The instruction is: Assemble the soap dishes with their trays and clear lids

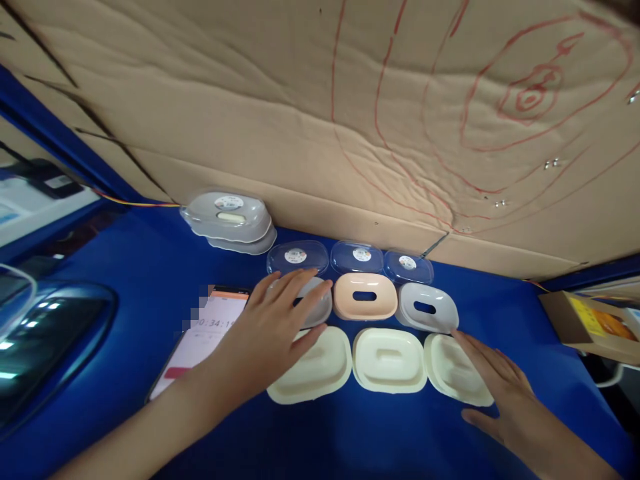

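Note:
My left hand is open, fingers spread, over the left grey soap dish and the edge of the left cream tray, partly hiding both. My right hand is open at the right cream tray, covering its edge; whether it touches is unclear. Between them, a peach soap dish stands behind the middle cream tray. To its right is another grey dish, near my right fingertips. Behind the dishes lie three clear lids with round stickers.
Stacked grey dishes under a clear lid stand at back left. A phone showing a timer lies beside my left forearm on the blue tabletop. Behind rises a cardboard wall with red drawings; a cardboard box stands right.

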Demonstrator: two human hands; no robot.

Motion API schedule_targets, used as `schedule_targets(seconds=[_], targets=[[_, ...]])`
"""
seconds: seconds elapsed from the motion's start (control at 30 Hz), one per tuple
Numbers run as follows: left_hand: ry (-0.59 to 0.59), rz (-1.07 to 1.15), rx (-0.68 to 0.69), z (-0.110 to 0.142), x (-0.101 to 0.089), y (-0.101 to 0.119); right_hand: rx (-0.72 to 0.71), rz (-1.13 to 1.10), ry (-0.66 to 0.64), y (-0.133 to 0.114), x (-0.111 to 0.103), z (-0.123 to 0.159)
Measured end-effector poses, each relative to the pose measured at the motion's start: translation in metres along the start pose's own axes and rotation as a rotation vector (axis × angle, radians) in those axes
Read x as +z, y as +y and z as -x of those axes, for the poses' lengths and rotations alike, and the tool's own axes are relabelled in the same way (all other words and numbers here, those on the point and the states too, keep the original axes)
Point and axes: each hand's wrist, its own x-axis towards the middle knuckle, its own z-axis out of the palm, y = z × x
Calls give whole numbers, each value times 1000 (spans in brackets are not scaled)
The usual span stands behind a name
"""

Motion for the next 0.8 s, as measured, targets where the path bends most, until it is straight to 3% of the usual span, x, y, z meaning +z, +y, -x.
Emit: schedule_targets(seconds=[0.13,0.2,0.33,0.43,0.6,0.8], targets=[[-119,-40,-28,7,4,-21,-107,-24,121,-33,-13,-7],[-160,-39,-43,11,8,-28,-188,-20,83,-62,-18,-15],[-177,-38,-66,15,16,-37,-553,46,66,-125,-11,-40],[-158,-57,-31,17,19,-36,-709,52,169,-154,3,-58],[-71,-75,78,15,16,-29,-755,32,318,-164,19,-68],[72,-33,115,7,1,-27,-797,-1,269,-158,27,-64]])
